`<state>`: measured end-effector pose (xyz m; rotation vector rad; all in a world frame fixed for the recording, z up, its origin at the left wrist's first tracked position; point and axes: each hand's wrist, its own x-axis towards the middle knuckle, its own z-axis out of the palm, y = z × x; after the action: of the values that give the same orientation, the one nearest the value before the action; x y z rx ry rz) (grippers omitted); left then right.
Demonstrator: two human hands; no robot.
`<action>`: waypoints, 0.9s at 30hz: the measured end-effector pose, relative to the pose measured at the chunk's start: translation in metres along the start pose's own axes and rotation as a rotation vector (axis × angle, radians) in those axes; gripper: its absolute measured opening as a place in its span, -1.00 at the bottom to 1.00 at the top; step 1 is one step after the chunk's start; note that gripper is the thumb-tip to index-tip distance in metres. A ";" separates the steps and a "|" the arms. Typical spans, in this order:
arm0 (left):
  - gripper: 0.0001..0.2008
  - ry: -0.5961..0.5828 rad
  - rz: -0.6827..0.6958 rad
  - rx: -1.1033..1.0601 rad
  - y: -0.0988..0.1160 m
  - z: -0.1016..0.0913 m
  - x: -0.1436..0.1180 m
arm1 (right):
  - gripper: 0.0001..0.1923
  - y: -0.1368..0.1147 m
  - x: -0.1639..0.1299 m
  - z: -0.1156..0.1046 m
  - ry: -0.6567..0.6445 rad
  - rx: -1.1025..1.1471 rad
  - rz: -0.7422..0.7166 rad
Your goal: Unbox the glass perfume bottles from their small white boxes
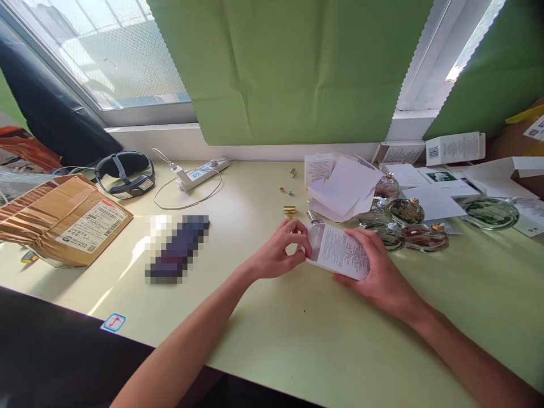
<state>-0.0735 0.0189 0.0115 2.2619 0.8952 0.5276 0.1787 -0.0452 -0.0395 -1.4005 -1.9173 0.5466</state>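
Note:
A small white box (pixel 343 253) with printed text on its upper face is held low over the table between my hands. My right hand (pixel 380 272) grips its right end, thumb on the far side and fingers at the near side. At the left end, the curled fingers of my left hand (pixel 285 247) pinch the edge; whether a flap is between them I cannot tell. Just beyond the box lie a silver cap (pixel 313 216) and a gold cap (pixel 289 210). Several round, flat glass bottles (pixel 406 212) with gold or silver necks lie to the right.
White paper sheets (pixel 346 187) and printed boxes (pixel 455 148) lie at the back right. Toward the left are a brown parcel (pixel 96 226), a black headset (pixel 125 174), a power strip (pixel 206 173) with a cable, and a pixelated dark object (pixel 181 247). The table's front edge runs below my arms.

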 end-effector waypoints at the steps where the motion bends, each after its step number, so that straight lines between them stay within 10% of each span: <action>1: -0.79 -0.006 -0.013 -0.026 -0.001 0.000 0.000 | -0.18 0.000 0.000 0.000 0.008 -0.006 0.003; 27: -0.52 -0.126 -0.201 -0.588 -0.025 0.005 0.004 | -0.19 -0.015 -0.014 -0.003 -0.159 -0.257 0.042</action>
<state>-0.0793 0.0341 -0.0085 1.6354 0.7688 0.4750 0.1739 -0.0630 -0.0312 -1.6019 -2.1503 0.4550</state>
